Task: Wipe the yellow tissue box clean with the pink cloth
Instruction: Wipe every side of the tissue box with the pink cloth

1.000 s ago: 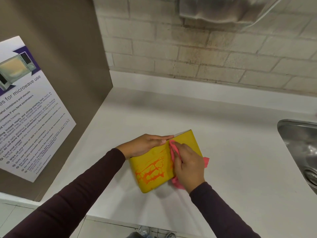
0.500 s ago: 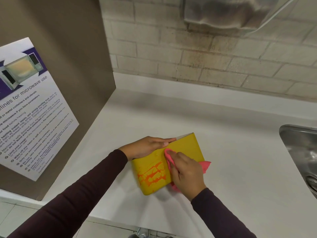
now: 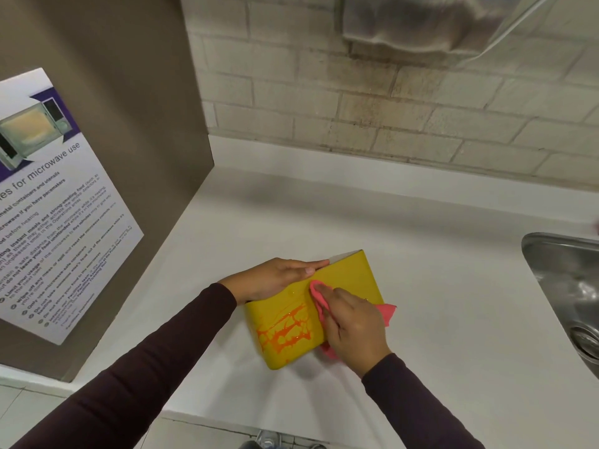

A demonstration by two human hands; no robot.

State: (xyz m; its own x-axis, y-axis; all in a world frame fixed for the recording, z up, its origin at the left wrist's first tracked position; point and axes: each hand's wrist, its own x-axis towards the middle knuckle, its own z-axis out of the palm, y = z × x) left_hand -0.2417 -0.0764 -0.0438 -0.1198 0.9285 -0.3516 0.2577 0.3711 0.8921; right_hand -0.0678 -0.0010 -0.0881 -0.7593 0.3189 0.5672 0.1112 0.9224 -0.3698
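Observation:
The yellow tissue box (image 3: pixel 348 281) lies on the white counter (image 3: pixel 437 319), its upper face streaked with orange liquid (image 3: pixel 287 332) near the front-left corner. My left hand (image 3: pixel 275 277) rests flat along the box's left edge and holds it still. My right hand (image 3: pixel 351 322) presses the pink cloth (image 3: pixel 319 294) onto the middle of the box, just right of the orange streaks. Part of the cloth sticks out past the box's right side, the rest is hidden under my palm.
A brown cabinet side with a microwave-use poster (image 3: pixel 55 205) stands at the left. A steel sink (image 3: pixel 570 293) is sunk into the counter at the right. A brick wall (image 3: pixel 389 102) runs behind, with a paper towel dispenser (image 3: pixel 421 21) above.
My right hand has slid the pink cloth a little toward me and leftward over the box face. The left hand stays on the box's edge. The camera has tilted slightly.

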